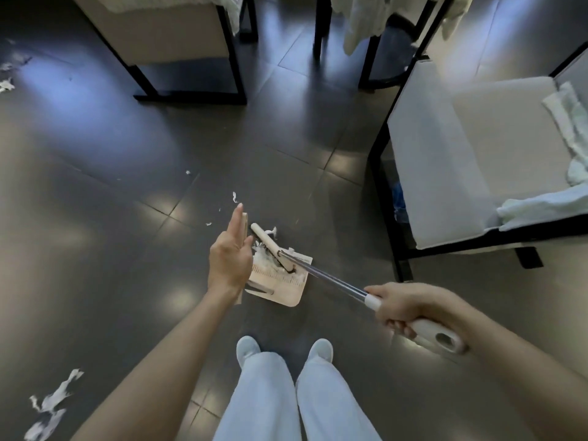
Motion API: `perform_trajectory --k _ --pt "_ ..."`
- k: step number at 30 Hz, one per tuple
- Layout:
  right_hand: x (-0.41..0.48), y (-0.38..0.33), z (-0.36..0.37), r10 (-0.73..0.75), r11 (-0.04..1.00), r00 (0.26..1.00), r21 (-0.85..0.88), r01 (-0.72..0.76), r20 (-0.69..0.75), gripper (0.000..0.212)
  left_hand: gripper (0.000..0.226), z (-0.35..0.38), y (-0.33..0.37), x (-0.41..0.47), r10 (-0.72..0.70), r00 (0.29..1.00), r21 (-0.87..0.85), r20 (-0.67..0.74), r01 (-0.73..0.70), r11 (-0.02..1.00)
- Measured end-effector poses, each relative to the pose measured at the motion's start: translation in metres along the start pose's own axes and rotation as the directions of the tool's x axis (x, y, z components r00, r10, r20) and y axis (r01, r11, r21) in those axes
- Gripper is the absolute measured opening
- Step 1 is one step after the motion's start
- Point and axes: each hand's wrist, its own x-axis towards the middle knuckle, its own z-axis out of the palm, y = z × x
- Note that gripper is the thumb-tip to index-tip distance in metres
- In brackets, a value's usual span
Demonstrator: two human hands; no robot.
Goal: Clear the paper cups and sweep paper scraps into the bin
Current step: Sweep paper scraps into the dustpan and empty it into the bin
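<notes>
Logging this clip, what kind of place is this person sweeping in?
Likely an indoor lounge or café seating area: black-framed cushioned chairs, glossy dark floor tiles, and white cloths draped over furniture.

Your left hand (227, 253) reached forward, fingers (236, 218) straight, thumb pinching the dustpan handle (244, 222); your right hand (402, 305) gripped the broom handle (426, 329).
</notes>
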Motion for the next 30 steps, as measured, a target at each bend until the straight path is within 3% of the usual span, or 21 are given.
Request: perform_trajectory --k 8,14,18,22,30 --pt "-0.027 -0.060 -0.014 -0.027 1.000 1.000 0.010 0.027 -0.007 0.074 0.070 -0.073 -0.041 -0.023 -0.096 0.988 -0.099 -0.124 0.084 0.992" --pt "-0.002 -0.121 -0.010 -0.070 0.994 0.991 -0.091 0.059 -0.117 0.071 0.069 -0.123 -0.073 -0.025 -0.203 0.962 -0.158 -0.184 0.175 0.972" --pt "0.031 -0.155 0.012 -0.069 0.968 0.982 -0.249 0.024 -0.175 0.057 0.066 -0.139 -0.088 -0.010 -0.220 0.955 -0.127 -0.200 0.197 0.972" --pt "0.057 -0.178 0.055 -0.042 0.860 0.981 -0.507 -0.062 -0.190 0.031 0.066 -0.147 -0.098 0.017 -0.182 0.956 -0.100 -0.229 0.163 0.982" --pt "0.047 -0.200 0.109 -0.058 0.752 0.994 -0.658 -0.019 -0.095 0.038 0.066 -0.155 -0.099 0.039 -0.205 0.966 -0.270 -0.156 0.158 0.950"
